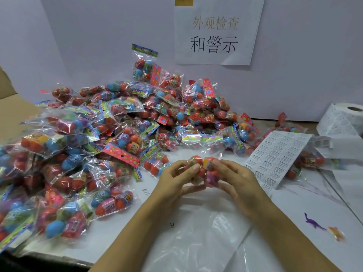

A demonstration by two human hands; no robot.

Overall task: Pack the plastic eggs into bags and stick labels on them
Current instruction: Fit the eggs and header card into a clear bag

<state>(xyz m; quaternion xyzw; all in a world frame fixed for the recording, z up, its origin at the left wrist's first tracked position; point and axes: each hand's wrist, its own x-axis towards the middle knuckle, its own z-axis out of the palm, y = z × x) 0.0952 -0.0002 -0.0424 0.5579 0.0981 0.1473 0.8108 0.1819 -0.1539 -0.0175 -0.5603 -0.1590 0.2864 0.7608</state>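
Observation:
Both my hands hold one clear bag of plastic eggs (204,169) just above the table. My left hand (174,181) grips its left side with the thumb on top. My right hand (233,179) pinches its right side with curled fingers. The bag shows red, orange and pink eggs. A sheet of small white warning labels (275,156) lies just right of my right hand. A big heap of packed egg bags (117,134) fills the left and back of the table.
A roll of label stock (341,118) stands at the far right. A purple toy dinosaur (314,222) and an orange toy (336,233) lie at the front right. Clear plastic sheeting (206,238) covers the table under my arms. A paper sign (216,32) hangs on the back wall.

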